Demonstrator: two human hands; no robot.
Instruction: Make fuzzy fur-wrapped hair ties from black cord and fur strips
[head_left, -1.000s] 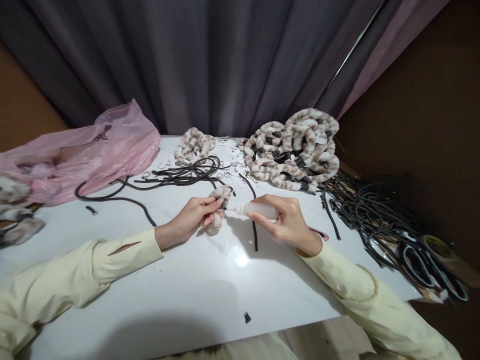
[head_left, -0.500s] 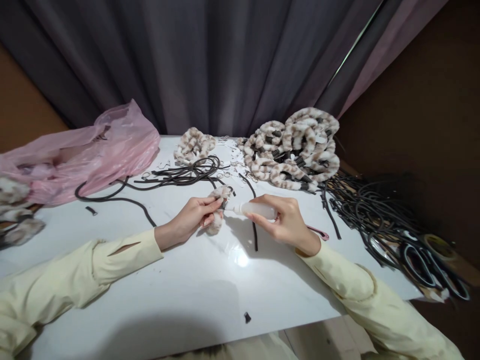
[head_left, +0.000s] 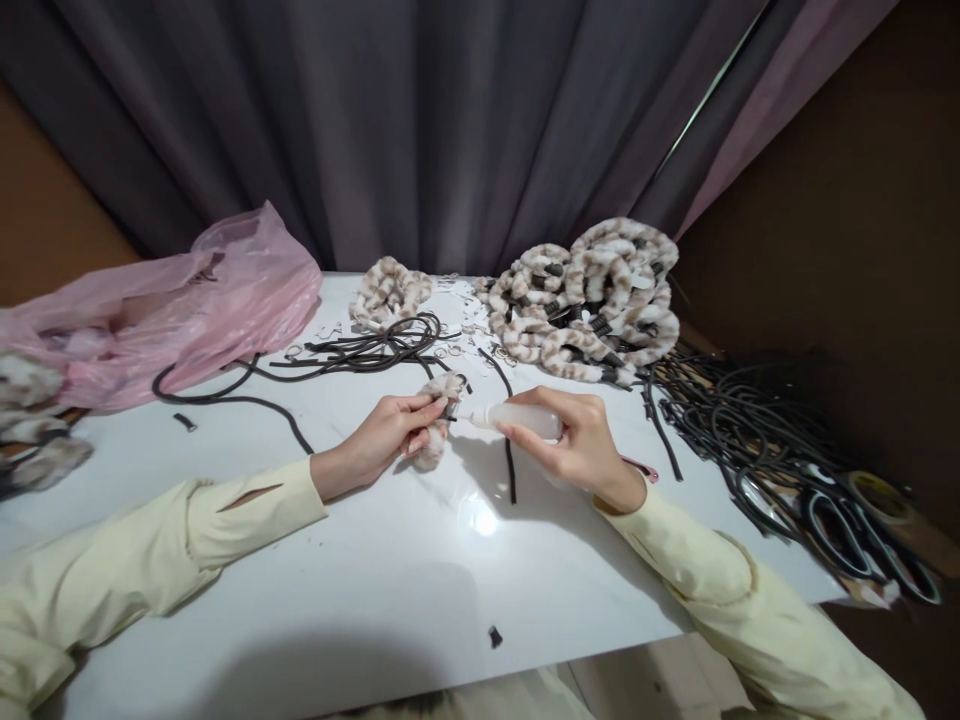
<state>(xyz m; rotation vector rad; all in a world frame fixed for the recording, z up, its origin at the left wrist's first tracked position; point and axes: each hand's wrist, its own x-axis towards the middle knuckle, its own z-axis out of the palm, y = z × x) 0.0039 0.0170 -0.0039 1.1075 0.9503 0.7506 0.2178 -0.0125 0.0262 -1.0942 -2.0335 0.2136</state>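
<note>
Two hands are holding a fluffy strap (head_left: 430, 452) and a white bottle (head_left: 534, 420) over a white table (head_left: 405, 590).
The left hand (head_left: 379, 435) is pinching the strap between thumb and fingers at the middle of the scene, a dark end (head_left: 451, 418) sticking out to the right. The right hand (head_left: 581, 440) is gripping the bottle and is pointing its thin nozzle (head_left: 468, 415) left, just beside the dark end; whether they are touching is too small to tell. Farther off, black cords (head_left: 364, 350) are lying in front of a fluffy loop (head_left: 416, 290), with a pink bag (head_left: 240, 300) resting to the left and a pile of fluffy loops (head_left: 616, 285) to the right. Near the near edge, a small dark piece (head_left: 495, 637) is lying.
</note>
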